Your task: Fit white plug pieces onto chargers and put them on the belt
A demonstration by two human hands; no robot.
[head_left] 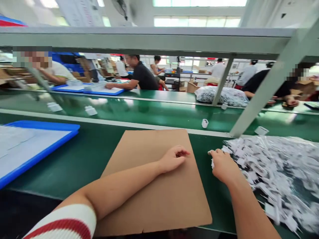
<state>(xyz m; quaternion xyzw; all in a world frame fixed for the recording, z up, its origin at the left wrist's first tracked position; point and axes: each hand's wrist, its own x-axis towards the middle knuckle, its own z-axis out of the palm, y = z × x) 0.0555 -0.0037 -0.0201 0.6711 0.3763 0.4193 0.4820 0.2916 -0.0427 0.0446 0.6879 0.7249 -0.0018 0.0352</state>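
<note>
My left hand (174,159) rests over a flat sheet of brown cardboard (149,192), near its right side. Its fingers curl loosely, the thumb stands apart from them, and I see nothing held. Just off the cardboard's right edge, my right hand (223,167) is closed on small white plastic parts, mostly hidden by the fingers; a white bit (212,163) shows beside them. Close by this hand, a heap of white plastic parts (271,179) spreads over the right of the bench, partly on or under clear plastic film.
At left lies a blue tray (74,128) with a white lining. Behind the bench's pale strip, a green conveyor belt (149,111) carries several white pieces. A slanted metal post (264,89) and a shelf beam (149,41) stand ahead. Several people sit beyond, near a bulging plastic bag (224,95).
</note>
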